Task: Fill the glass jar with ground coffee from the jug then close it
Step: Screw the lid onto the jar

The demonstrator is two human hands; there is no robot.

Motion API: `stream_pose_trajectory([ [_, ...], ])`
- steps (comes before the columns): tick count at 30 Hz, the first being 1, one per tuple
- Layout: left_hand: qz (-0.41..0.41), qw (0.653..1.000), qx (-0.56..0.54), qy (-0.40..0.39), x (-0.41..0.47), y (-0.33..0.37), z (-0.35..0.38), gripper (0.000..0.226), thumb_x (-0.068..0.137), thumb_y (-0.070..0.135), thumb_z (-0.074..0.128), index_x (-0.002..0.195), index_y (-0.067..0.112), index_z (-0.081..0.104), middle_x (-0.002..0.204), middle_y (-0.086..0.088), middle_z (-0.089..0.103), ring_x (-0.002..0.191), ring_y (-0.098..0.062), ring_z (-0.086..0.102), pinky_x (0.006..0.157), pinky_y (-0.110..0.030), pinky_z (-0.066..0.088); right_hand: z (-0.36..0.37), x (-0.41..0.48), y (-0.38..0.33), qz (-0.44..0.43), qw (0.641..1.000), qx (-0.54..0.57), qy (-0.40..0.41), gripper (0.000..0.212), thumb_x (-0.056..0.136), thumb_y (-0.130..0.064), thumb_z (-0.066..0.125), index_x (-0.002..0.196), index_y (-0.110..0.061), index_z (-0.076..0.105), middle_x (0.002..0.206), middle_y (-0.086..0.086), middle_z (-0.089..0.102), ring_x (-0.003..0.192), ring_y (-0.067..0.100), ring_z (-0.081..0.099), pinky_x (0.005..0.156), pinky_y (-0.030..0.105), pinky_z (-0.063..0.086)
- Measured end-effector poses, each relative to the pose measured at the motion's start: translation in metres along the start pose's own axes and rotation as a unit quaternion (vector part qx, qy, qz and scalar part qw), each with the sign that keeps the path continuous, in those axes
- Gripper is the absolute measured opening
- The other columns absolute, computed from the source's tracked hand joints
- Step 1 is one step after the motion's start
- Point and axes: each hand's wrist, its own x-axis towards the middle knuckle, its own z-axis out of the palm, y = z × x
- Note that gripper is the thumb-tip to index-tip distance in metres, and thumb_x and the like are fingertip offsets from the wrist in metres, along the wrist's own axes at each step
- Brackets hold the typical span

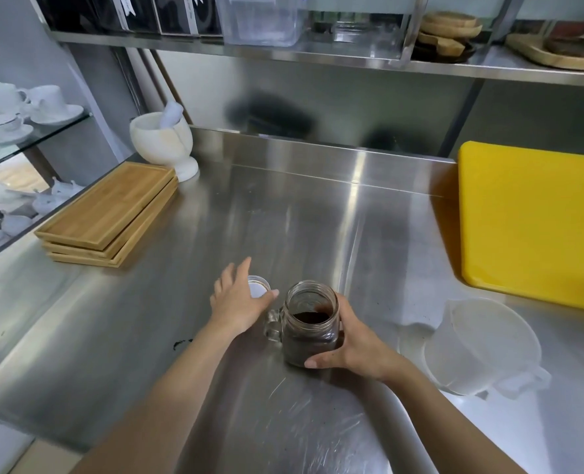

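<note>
A glass jar (309,325) with a side handle stands open-topped on the steel counter, dark ground coffee filling most of it. My right hand (352,345) wraps around the jar's right side and base. Just left of the jar lies its round lid (258,285), white inside, and my left hand (237,297) hovers over it with fingers spread, partly covering it. The translucent white plastic jug (478,343) stands to the right of the jar and looks empty.
A yellow cutting board (537,220) lies at the right. Stacked wooden trays (109,213) and a white mortar with pestle (164,142) sit at the back left. A few coffee specks (181,343) mark the counter. A steel shelf (318,56) hangs overhead.
</note>
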Motion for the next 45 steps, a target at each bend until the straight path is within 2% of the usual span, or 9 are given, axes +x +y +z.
stream_pose_trajectory([
  [4,-0.005,0.993,0.086,-0.084,0.006,-0.007,0.008,0.084,0.081,0.036,0.059,0.144,0.032,0.003,0.156,-0.011,0.0,0.143,-0.031,0.003,0.115,-0.047,0.011,-0.001,-0.002,0.001,0.005,1.0,0.002,0.0,0.097,0.059,-0.006,0.086,0.134,-0.03,0.027,0.126,-0.014,0.051,0.111,-0.011,0.049,0.097,0.014,0.04],
  [13,0.036,0.981,0.161,-0.1,0.01,-0.006,-0.008,0.071,0.074,0.037,0.065,0.135,0.021,0.032,0.134,-0.012,0.04,0.125,-0.031,0.036,0.1,-0.04,0.035,-0.001,-0.003,0.003,0.002,1.0,0.018,0.0,0.092,0.06,-0.001,0.084,0.129,-0.032,0.031,0.126,-0.007,0.055,0.112,-0.002,0.054,0.098,0.019,0.042],
  [17,-0.005,0.989,0.068,-0.13,0.01,0.003,-0.026,0.085,0.067,0.047,0.07,0.137,0.025,0.027,0.136,-0.013,0.041,0.122,-0.031,0.043,0.096,-0.038,0.038,-0.001,-0.004,0.002,0.001,1.0,0.028,-0.005,0.092,0.061,0.003,0.082,0.132,-0.027,0.03,0.126,-0.006,0.054,0.11,-0.003,0.055,0.094,0.016,0.043],
  [22,0.064,0.989,-0.07,-0.117,-0.009,0.048,-0.055,0.073,0.067,0.043,0.073,0.128,0.05,0.033,0.12,-0.004,0.031,0.107,-0.025,0.048,0.091,-0.029,0.034,-0.001,-0.005,0.003,0.003,1.0,0.022,-0.001,0.092,0.06,-0.004,0.084,0.131,-0.03,0.031,0.126,-0.011,0.054,0.112,-0.003,0.053,0.101,0.023,0.042],
  [25,0.115,0.979,-0.122,-0.114,-0.023,0.074,-0.063,0.054,0.065,0.037,0.076,0.112,0.04,0.049,0.112,-0.002,0.031,0.099,-0.015,0.05,0.088,-0.025,0.036,0.0,-0.006,0.002,0.005,1.0,0.02,0.0,0.094,0.06,-0.004,0.084,0.134,-0.028,0.03,0.127,-0.009,0.053,0.113,-0.002,0.053,0.102,0.026,0.041],
  [29,0.153,0.967,-0.172,-0.112,-0.04,0.094,-0.061,0.051,0.067,0.036,0.075,0.107,0.035,0.043,0.116,0.002,0.033,0.093,0.004,0.042,0.09,-0.031,0.041,0.001,-0.009,-0.001,0.007,1.0,0.028,-0.001,0.092,0.063,-0.001,0.082,0.134,-0.027,0.029,0.128,-0.009,0.053,0.111,-0.005,0.053,0.098,0.021,0.043],
  [35,0.232,0.949,-0.17,-0.133,-0.055,0.103,-0.052,0.056,0.071,0.042,0.071,0.116,0.04,0.038,0.125,0.01,0.043,0.116,-0.008,0.04,0.095,-0.028,0.031,0.003,-0.011,-0.006,0.012,1.0,0.025,0.01,0.09,0.064,-0.002,0.082,0.133,-0.026,0.03,0.126,-0.01,0.053,0.106,-0.016,0.05,0.087,0.007,0.041],
  [42,0.25,0.943,-0.199,-0.096,-0.062,0.096,-0.036,0.054,0.062,0.045,0.074,0.1,0.032,0.037,0.103,-0.001,0.048,0.09,-0.01,0.048,0.077,-0.023,0.038,0.004,-0.015,-0.01,0.017,0.999,0.04,0.008,0.087,0.067,-0.003,0.08,0.127,-0.036,0.026,0.122,-0.017,0.051,0.101,-0.021,0.049,0.08,0.001,0.039],
  [45,0.231,0.941,-0.225,-0.104,-0.066,0.087,-0.028,0.059,0.057,0.05,0.071,0.1,0.033,0.033,0.112,-0.002,0.05,0.106,-0.012,0.051,0.09,-0.026,0.043,0.004,-0.016,-0.011,0.023,0.999,0.045,0.005,0.078,0.069,-0.001,0.078,0.118,-0.038,0.031,0.116,-0.018,0.053,0.097,-0.019,0.053,0.076,0.002,0.042],
])
